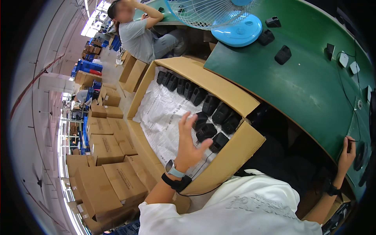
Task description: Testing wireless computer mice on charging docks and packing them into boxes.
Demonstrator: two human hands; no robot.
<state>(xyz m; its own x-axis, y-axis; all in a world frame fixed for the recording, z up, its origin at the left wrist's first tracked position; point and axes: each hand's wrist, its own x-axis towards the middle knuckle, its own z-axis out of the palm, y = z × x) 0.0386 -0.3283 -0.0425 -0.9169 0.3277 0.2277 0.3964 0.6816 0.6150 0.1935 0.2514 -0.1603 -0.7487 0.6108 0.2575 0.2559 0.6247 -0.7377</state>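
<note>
My left hand point(190, 147), with a watch on its wrist, hovers over an open cardboard box point(250, 137). Its fingers are spread and it holds nothing. Just beyond the fingertips, small black devices point(206, 132) stand on white paper point(164, 113) lining the box. Several more form a row point(190, 91) along the box's right side. Far to the right, my right hand point(346, 154) is at the edge of a green table point(266, 74), its fingers pinched together beside a thin black cable point(355, 113). Whatever lies between those fingers is too small to make out.
A blue fan point(239, 29) stands on the table, with black devices point(282, 55) and white pieces point(344, 58) beyond it. Stacked cartons point(103, 149) fill the floor on the left. Another person point(137, 37) sits at the far end of the table.
</note>
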